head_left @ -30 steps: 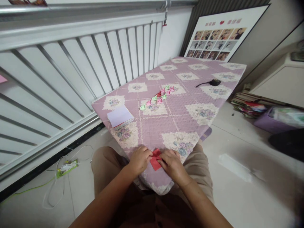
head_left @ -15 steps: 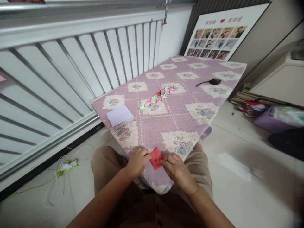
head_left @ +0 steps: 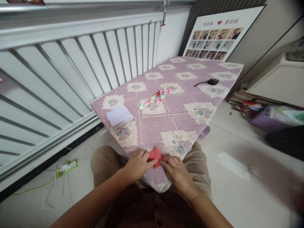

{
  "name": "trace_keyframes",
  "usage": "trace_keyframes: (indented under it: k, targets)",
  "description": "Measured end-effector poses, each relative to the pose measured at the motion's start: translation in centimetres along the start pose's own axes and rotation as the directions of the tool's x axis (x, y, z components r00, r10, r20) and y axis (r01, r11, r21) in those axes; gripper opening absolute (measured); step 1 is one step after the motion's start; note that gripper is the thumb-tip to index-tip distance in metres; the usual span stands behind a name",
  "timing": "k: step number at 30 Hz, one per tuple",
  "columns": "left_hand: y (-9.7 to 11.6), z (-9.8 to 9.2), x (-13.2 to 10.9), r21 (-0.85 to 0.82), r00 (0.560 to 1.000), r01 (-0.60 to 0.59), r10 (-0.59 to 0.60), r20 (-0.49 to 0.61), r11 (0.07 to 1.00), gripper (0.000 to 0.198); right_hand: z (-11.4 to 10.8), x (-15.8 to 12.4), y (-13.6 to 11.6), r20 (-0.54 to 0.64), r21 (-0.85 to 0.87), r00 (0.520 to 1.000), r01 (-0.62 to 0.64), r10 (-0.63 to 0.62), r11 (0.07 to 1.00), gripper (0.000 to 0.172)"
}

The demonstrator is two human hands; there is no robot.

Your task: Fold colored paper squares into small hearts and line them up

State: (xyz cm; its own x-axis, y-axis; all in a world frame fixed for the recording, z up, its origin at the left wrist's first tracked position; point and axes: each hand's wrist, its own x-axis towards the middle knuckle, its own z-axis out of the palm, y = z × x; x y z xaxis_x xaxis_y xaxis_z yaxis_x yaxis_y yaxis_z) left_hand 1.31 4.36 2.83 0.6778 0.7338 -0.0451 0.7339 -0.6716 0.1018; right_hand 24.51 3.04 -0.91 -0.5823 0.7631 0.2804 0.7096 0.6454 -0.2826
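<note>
A small square of red paper lies on the cloth near the narrow front end of the board. My left hand grips its left side, with the thumb laid over the paper. At its right edge, my right hand pinches the paper between thumb and fingers. Farther up the cloth sit several small folded paper pieces in pink, green and red, set in two slanting rows. A stack of square paper sheets, white on top, rests at the left edge.
The board has a purple flowered cover. A black object with a thin tail lies at its far right. Along the left stands a white radiator. A power strip with cables is on the floor, and a purple bin stands at right.
My left thumb has moved inward over the red paper, and the left hand has shifted slightly right. My right hand keeps its pinch. The whole view has turned a little.
</note>
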Motion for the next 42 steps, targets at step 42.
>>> trace_keyframes:
  k: [42]
  targets:
    - [1.9,1.8,-2.6,-0.031,0.996,0.090,-0.091,-0.008,0.995,0.046,-0.2,4.1,-3.6,-0.042,0.097,0.969,-0.239,0.244,0.966,0.019]
